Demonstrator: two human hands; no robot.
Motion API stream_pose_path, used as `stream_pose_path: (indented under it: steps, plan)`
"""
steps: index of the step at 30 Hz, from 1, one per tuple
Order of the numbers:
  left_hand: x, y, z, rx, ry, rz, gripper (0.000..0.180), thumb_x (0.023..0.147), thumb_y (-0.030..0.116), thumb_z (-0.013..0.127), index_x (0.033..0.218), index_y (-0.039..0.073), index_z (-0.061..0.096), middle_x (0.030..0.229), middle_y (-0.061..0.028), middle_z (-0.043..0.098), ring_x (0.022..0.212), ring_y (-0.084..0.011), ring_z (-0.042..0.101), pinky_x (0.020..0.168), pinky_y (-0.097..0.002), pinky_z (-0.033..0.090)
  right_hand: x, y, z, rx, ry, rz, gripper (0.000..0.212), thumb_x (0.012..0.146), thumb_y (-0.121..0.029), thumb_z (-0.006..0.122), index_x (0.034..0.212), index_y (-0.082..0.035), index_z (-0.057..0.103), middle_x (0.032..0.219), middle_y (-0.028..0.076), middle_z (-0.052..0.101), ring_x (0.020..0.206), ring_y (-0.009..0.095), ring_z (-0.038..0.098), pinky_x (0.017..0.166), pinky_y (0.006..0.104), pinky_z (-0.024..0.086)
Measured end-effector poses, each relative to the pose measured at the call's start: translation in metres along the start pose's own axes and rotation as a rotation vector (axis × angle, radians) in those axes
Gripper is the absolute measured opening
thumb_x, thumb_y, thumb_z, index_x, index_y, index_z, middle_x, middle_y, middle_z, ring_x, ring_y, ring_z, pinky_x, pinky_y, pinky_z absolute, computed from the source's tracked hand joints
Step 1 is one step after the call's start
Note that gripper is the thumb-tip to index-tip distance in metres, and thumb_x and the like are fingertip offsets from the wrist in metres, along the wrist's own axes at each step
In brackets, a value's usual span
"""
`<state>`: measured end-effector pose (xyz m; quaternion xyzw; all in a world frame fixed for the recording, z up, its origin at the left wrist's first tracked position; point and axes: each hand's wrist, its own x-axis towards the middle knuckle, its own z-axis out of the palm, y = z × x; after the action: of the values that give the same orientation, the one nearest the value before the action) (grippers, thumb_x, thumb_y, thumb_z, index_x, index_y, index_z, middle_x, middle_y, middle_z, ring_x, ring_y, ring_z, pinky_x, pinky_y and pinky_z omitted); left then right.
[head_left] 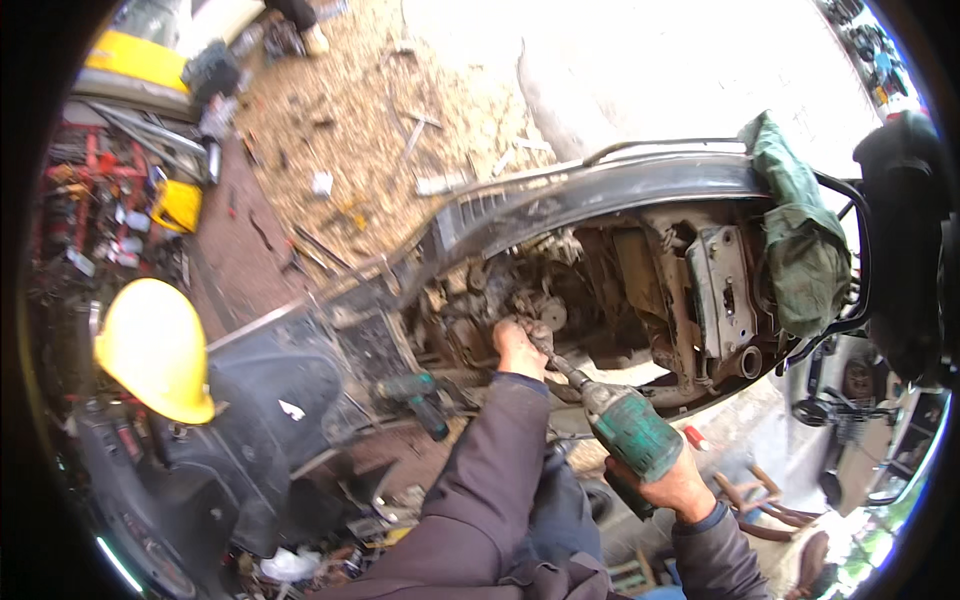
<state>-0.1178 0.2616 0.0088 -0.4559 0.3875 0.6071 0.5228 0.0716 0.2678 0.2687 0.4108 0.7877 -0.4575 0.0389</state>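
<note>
Head view: right hand (681,486) wrapped round a green power tool (637,432); left hand (518,347) partly obscured, its hold impossible to tell.

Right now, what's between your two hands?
In the head view, the green power tool and its metal shaft lie between the left hand and right hand.

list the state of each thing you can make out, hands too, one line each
Right hand: closed around the grip
Green power tool: held, shaft pointing into the scooter
Left hand: at the shaft's far end, grip unclear
Scooter: open, inner parts exposed
Second power tool: set down, unheld
Yellow helmet: dome up
Green cloth: draped, creased
</note>
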Motion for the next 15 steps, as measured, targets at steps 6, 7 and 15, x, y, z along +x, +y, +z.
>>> stream_pose_path:
  steps: [6, 7, 15]
  plan:
    - [-0.055, 0.011, 0.047, 0.056, -0.118, 0.151, 0.035, 0.095, 0.021, 0.039, 0.060, 0.014, 0.039, 0.049, -0.0011, 0.037, 0.040, -0.0148, 0.036, 0.039, -0.0265, 0.034, -0.030, 0.022, 0.004, 0.184, 0.111, 0.014, 0.042, 0.078, -0.020, 0.075, 0.118, -0.012, 0.065, 0.113, 0.011, 0.067, 0.104, 0.032, 0.063, 0.091, 0.0388, 0.050]
    - [-0.071, 0.010, 0.051, 0.050, -0.159, 0.169, 0.035, 0.095, 0.021, 0.040, 0.061, 0.014, 0.039, 0.049, -0.0011, 0.038, 0.040, -0.0147, 0.036, 0.040, -0.0263, 0.034, -0.043, 0.024, 0.005, 0.169, 0.172, -0.044, 0.041, 0.077, -0.019, 0.075, 0.117, -0.012, 0.065, 0.112, 0.011, 0.067, 0.103, 0.030, 0.064, 0.090, 0.0379, 0.050]
    - [-0.213, -0.057, -0.037, 0.493, -0.595, 0.400, 0.026, 0.097, 0.032, 0.053, 0.097, 0.007, 0.059, 0.090, -0.0081, 0.064, 0.083, -0.0250, 0.062, 0.085, -0.0446, 0.052, -0.178, 0.154, 0.106, 0.999, 0.406, 0.394, 0.040, 0.077, -0.008, 0.077, 0.115, -0.009, 0.067, 0.109, 0.003, 0.068, 0.100, 0.018, 0.061, 0.092, 0.0350, 0.048]
